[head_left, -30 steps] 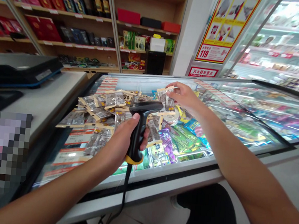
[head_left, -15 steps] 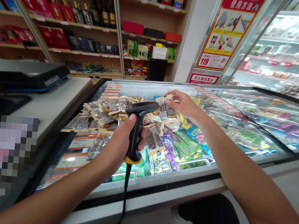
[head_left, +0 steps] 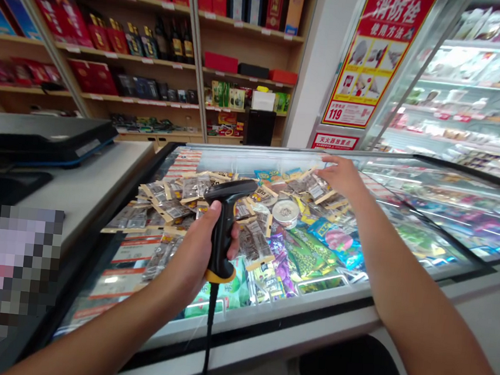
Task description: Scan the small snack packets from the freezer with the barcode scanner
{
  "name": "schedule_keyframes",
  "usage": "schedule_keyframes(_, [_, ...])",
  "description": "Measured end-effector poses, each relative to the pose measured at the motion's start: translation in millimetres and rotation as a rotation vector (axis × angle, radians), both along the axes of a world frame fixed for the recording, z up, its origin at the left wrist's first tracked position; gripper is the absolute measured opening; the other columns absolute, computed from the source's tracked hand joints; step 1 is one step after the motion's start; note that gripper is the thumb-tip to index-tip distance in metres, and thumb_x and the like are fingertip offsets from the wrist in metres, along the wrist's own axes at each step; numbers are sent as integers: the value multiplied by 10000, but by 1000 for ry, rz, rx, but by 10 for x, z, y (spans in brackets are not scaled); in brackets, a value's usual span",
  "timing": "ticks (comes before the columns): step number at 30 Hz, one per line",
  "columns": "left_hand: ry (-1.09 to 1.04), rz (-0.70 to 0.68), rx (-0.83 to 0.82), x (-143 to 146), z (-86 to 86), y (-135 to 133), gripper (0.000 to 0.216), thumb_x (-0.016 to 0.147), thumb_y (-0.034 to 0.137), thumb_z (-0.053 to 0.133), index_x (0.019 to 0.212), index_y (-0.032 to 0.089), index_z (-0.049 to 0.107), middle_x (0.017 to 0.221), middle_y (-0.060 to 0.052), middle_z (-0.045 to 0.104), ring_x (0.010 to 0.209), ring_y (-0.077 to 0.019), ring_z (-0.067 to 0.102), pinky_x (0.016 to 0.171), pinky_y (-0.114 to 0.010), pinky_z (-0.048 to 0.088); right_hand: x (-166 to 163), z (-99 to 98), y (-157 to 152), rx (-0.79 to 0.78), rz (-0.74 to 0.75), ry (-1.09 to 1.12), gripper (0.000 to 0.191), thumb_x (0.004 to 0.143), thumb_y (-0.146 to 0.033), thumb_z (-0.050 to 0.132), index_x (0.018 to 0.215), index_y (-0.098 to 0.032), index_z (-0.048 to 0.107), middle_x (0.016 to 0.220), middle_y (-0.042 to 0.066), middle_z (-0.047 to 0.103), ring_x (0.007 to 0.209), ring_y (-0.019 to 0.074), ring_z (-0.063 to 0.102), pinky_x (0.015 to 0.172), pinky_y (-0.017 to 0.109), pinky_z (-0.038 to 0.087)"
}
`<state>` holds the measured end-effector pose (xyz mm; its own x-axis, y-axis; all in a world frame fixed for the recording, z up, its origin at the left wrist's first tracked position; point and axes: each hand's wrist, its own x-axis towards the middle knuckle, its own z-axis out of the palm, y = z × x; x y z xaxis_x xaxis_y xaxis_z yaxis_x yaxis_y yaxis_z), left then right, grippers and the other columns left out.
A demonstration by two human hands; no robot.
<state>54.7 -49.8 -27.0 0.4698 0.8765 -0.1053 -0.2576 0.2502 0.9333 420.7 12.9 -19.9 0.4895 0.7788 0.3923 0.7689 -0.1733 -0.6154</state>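
My left hand (head_left: 203,239) is wrapped round the grip of a black handheld barcode scanner (head_left: 224,226) with a yellow base, its cable hanging down. The scanner is upright above the freezer's glass top, its head pointing right. A spread pile of clear snack packets with tan ends (head_left: 165,197) lies on the glass behind and left of it. Farther right, my right hand (head_left: 342,176) is open over a smaller group of the same packets (head_left: 314,188), fingers stretched out and apart, with the fingertips at the packets' edge. Whether they touch is unclear.
The chest freezer (head_left: 263,324) holds colourful packs and a round tub (head_left: 285,211) under the glass. A counter (head_left: 94,196) with a black device (head_left: 38,134) stands at left. Shelves of boxes and bottles (head_left: 175,42) are behind; a red poster (head_left: 368,57) hangs on the pillar.
My right hand has moved right and away from the scanner, letting go of a packet now among those on the right. The round tub is uncovered. My left hand still holds the scanner.
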Motion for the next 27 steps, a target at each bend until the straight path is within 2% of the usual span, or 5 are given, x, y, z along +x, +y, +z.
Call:
schedule_keyframes(5, [17,-17,-27,6,5,6,509,1024,573,404,735,179,544,523,3,477,466,-101,413,429,-179,345,367,-86,6,-85,-139,-153,201,827,-198,722,1017,-133,718,979,220,750,934,354,698,837,472,508])
schedule_keyframes(10, [-6,-23,-22,2,-3,18,518,986,622,477,733,176,555,532,4,487,462,-100,421,425,-183,372,159,-172,77,-107,-141,-287,256,868,-339,687,1068,-188,739,1098,188,749,1118,380,663,953,547,491])
schedule_keyframes(19, [-29,16,-51,24,-13,21,463,1014,549,452,774,168,560,620,-2,535,458,-85,431,433,-185,375,-972,-489,221,6,552,-529,432,980,-326,578,1384,-195,660,1410,148,665,1340,333,579,1155,522,415])
schedule_keyframes(23, [-18,-5,-49,29,-12,25,464,1007,550,462,756,170,552,583,3,505,457,-89,426,428,-184,360,-1043,-590,207,-101,723,-538,559,927,-237,626,1484,-260,582,1510,108,592,1398,314,544,1170,501,411])
schedule_keyframes(27, [-40,9,-52,24,-23,30,442,1000,541,487,778,167,562,652,-2,540,449,-78,433,444,-197,386,-932,-455,163,-100,726,-437,353,960,-332,625,1284,-241,731,1312,114,721,1209,326,666,1055,488,490])
